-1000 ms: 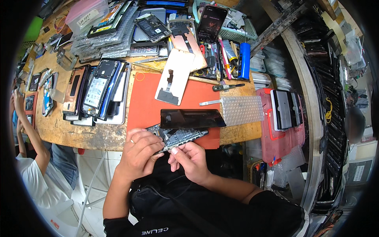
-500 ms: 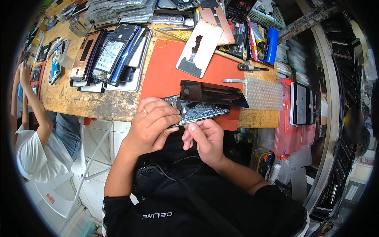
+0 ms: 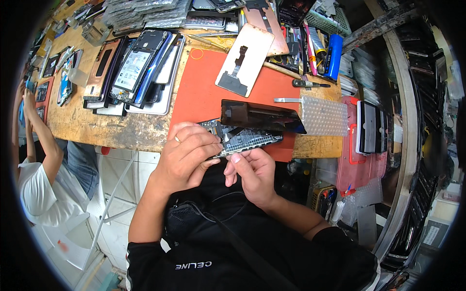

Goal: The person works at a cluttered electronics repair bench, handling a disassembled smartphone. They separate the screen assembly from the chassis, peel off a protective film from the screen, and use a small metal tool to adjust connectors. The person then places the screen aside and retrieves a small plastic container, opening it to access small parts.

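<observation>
An opened smartphone body [image 3: 250, 137] with its inner parts showing is held tilted over the near edge of the red mat [image 3: 194, 92]. My left hand [image 3: 187, 154] is closed round its left end, the fingers lying over the top. At the lower long edge, my right hand [image 3: 252, 173] pinches the phone with thumb and forefinger; whether anything small sits in that pinch is hidden. A dark glossy screen panel [image 3: 259, 116] stands along the phone's far side, and a dark strip runs between the two. Beyond it lies a white screen panel [image 3: 252, 43] with a black flex cable.
Opened phones [image 3: 141, 68] are stacked left of the mat. Bubble wrap [image 3: 323, 116] and metal tweezers [image 3: 286, 100] lie to the right, near a black-handled knife [image 3: 308, 83] and a blue cylinder [image 3: 333, 58]. A red plastic case [image 3: 347, 169] stands beyond the table's right edge. At far left, another person's arms [image 3: 43, 131] reach over the table.
My hands and the phone stay nearly in place. The view has shifted very slightly, and the other person's hands at far left have moved a little.
</observation>
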`<state>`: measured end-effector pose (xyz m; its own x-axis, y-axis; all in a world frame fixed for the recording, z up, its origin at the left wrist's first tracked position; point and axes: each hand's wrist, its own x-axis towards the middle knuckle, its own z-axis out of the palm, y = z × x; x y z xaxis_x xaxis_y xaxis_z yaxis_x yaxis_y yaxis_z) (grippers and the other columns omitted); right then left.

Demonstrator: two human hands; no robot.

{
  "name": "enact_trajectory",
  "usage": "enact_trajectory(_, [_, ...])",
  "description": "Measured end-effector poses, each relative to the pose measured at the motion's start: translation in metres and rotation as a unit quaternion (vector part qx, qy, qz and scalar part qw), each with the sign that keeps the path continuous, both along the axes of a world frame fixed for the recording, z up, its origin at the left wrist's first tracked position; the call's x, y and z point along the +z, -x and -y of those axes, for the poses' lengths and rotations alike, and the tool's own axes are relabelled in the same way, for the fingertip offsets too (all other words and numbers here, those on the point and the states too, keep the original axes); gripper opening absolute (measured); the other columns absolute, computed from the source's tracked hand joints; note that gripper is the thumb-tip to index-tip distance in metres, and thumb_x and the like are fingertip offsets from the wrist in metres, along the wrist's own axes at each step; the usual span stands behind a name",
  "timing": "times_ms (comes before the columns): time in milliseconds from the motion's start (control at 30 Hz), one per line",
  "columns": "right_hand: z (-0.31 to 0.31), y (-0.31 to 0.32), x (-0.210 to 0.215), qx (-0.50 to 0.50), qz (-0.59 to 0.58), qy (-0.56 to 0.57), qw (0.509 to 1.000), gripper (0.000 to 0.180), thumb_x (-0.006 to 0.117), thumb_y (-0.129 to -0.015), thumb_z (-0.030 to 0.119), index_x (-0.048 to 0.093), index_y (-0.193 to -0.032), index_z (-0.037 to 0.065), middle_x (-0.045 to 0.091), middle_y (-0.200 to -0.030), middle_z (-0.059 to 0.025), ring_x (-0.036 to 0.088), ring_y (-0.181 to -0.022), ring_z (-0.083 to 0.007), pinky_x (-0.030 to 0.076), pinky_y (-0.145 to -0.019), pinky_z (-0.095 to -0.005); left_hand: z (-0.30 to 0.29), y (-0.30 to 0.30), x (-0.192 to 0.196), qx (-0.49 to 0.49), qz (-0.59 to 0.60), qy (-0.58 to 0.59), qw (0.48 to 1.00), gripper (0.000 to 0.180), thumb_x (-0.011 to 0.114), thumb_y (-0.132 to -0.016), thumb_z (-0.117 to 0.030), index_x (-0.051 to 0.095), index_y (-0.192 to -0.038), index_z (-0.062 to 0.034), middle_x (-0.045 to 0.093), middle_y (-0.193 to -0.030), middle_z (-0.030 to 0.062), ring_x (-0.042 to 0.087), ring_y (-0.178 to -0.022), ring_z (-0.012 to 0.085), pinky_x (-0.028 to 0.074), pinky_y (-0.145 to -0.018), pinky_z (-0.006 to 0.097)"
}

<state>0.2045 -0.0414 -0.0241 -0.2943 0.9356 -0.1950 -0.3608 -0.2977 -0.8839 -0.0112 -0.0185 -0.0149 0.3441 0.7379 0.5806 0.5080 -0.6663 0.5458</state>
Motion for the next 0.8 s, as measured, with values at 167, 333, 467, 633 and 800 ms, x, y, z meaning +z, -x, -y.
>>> enact_trajectory(167, [0.0009,0.0006,0.0016,-0.003,-0.006,-0.001,1.000,0.018,0.064,-0.113,0.012,0.067,-0.109,-0.005,0.074,-0.087,-0.0107,0.068,-0.065,-0.0110,0.054,-0.059,-0.0239,-0.0007,-0.0011,0.0004,-0.001,0.006,-0.002,1.000,0.030,0.085,-0.080,-0.012,0.076,-0.108,-0.0067,0.076,-0.111,0.0066,0.070,-0.106,0.0299,0.052,-0.099,0.047])
enact_trajectory(333, [0.0006,0.0004,0.0010,-0.005,-0.005,0.001,1.000,0.018,0.065,-0.112,0.012,0.067,-0.109,-0.005,0.074,-0.087,-0.0106,0.068,-0.065,-0.0109,0.054,-0.059,-0.0238,-0.0011,-0.0009,0.0005,-0.002,0.004,0.000,1.000,0.030,0.086,-0.080,-0.012,0.076,-0.107,-0.0067,0.076,-0.111,0.0068,0.069,-0.105,0.0299,0.052,-0.098,0.047])
enact_trajectory(467, [0.0007,0.0009,0.0010,-0.008,-0.007,0.008,1.000,0.018,0.065,-0.112,0.013,0.067,-0.109,-0.005,0.074,-0.087,-0.0106,0.068,-0.065,-0.0107,0.054,-0.059,-0.0237,-0.0012,-0.0014,0.0011,-0.001,0.002,-0.001,1.000,0.030,0.085,-0.079,-0.012,0.076,-0.107,-0.0067,0.076,-0.111,0.0069,0.069,-0.105,0.0301,0.052,-0.098,0.047])
enact_trajectory(633, [0.0017,-0.0007,0.0017,0.010,0.025,-0.001,1.000,0.015,0.060,-0.113,0.009,0.064,-0.110,-0.005,0.073,-0.087,-0.0139,0.069,-0.066,-0.0160,0.056,-0.060,-0.0276,-0.0004,-0.0003,0.0019,-0.002,-0.001,-0.001,1.000,0.030,0.085,-0.080,-0.012,0.076,-0.108,-0.0066,0.076,-0.111,0.0067,0.069,-0.104,0.0302,0.052,-0.099,0.047])
enact_trajectory(800, [0.0018,0.0009,0.0020,-0.009,-0.005,0.018,1.000,0.018,0.065,-0.112,0.013,0.065,-0.108,-0.004,0.074,-0.088,-0.0103,0.068,-0.066,-0.0100,0.055,-0.060,-0.0233,-0.0022,-0.0017,0.0010,-0.002,-0.003,0.003,1.000,0.029,0.085,-0.081,-0.012,0.076,-0.108,-0.0066,0.076,-0.110,0.0069,0.069,-0.104,0.0299,0.052,-0.099,0.048])
